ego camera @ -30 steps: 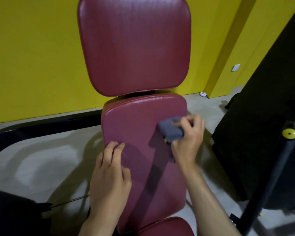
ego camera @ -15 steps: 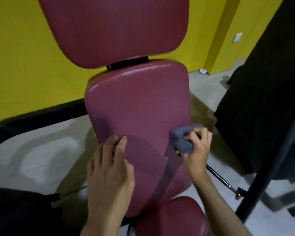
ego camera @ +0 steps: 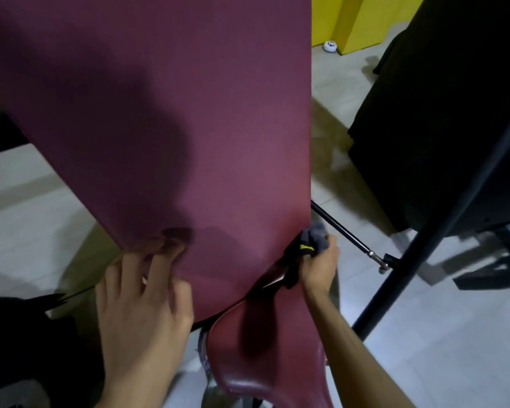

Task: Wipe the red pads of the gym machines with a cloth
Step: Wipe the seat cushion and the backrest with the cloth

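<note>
A large red back pad [ego camera: 189, 119] fills the upper middle of the head view. Below it sits a smaller red seat pad [ego camera: 265, 348]. My right hand [ego camera: 318, 265] grips a bunched grey cloth [ego camera: 314, 238] against the back pad's lower right edge. My left hand [ego camera: 142, 307] lies with straight fingers on the pad's lower left edge, fingertips touching the red surface.
A thin black rod [ego camera: 345, 231] runs from behind the pad to a slanted black frame bar [ego camera: 442, 228] on the right. A dark machine housing [ego camera: 442, 113] stands at the right. Grey tiled floor [ego camera: 424, 334] and a yellow wall [ego camera: 362, 22] lie beyond.
My right hand has moved the cloth down the back pad to its lower right edge. My view has moved lower and closer to the pad; the upper head pad is out of view.
</note>
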The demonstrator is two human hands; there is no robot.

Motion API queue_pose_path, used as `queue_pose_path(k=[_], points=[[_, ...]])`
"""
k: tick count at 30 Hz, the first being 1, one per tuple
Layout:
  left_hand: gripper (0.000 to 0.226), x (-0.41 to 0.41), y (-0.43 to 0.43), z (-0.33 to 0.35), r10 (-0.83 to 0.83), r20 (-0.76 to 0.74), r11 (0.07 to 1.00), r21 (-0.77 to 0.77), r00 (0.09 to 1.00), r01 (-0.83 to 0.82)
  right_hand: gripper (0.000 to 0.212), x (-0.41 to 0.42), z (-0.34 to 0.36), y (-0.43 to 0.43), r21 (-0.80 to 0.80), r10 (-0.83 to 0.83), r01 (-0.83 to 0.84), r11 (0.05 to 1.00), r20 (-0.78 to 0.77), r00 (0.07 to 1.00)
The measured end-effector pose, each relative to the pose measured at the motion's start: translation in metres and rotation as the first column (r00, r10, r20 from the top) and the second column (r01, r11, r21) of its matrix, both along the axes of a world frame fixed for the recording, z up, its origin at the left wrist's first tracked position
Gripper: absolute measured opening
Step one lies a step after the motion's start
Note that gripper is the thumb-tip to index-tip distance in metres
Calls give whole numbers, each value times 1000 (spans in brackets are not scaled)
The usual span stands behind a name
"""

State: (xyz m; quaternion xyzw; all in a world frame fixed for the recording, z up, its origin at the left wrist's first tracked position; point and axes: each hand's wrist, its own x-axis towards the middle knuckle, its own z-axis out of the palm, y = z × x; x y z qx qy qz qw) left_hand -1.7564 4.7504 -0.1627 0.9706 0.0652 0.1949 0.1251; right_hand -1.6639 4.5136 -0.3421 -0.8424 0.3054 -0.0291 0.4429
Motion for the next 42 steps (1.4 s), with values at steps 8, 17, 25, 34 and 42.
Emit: queue_pose_path(k=[8,17,25,34,42], points=[[29,7,8,-5,29,53,998,-50,998,-26,34,-1,-34,-6,6,-100,113,994,-430,897],[29,10,11,14,10,75,993,-118,997,-1,16,3,33,4,136,-22,52,989,-213,977],[36,10,12,55,-23,-116,991,-136,993,7,28,66,261,74,211,-47,-53,976,442,896],[35,8,25,60,-5,-63,995,-99,998,-1,30,63,250,81,90,-3,-42,995,453,891],[27,8,29,35,-70,45,995,-62,997,73,33,-7,62,53,69,-132,137,988,-73,989]])
